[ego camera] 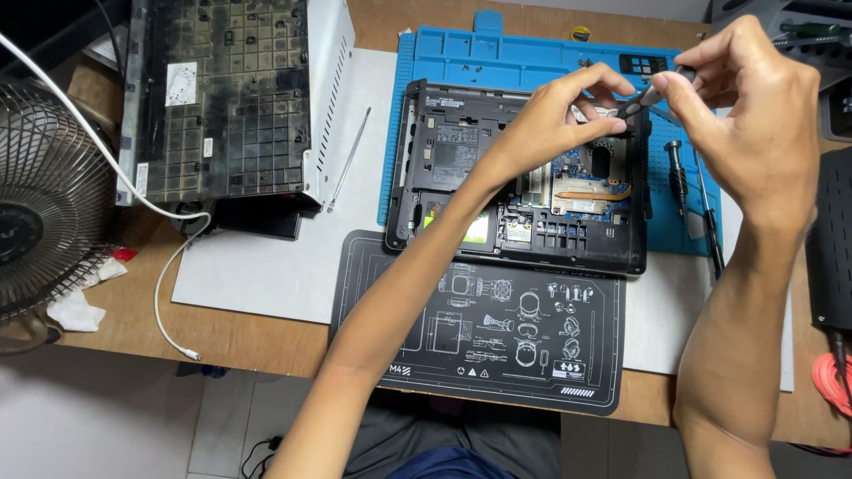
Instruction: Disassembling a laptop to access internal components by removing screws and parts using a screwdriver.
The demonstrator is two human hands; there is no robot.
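Both hands are kept over the opened laptop (519,177) near the desk's far edge; a screwdriver (652,93) is pinched by the right hand (750,106), its tip steadied by the left hand's (555,115) pinched fingertips.

The fan (40,217) is cut off by the left edge. The left hand (550,120) hides part of the laptop (461,168). The screwdriver (652,91) tip is hidden behind the fingers. The black box (832,239) runs off right.
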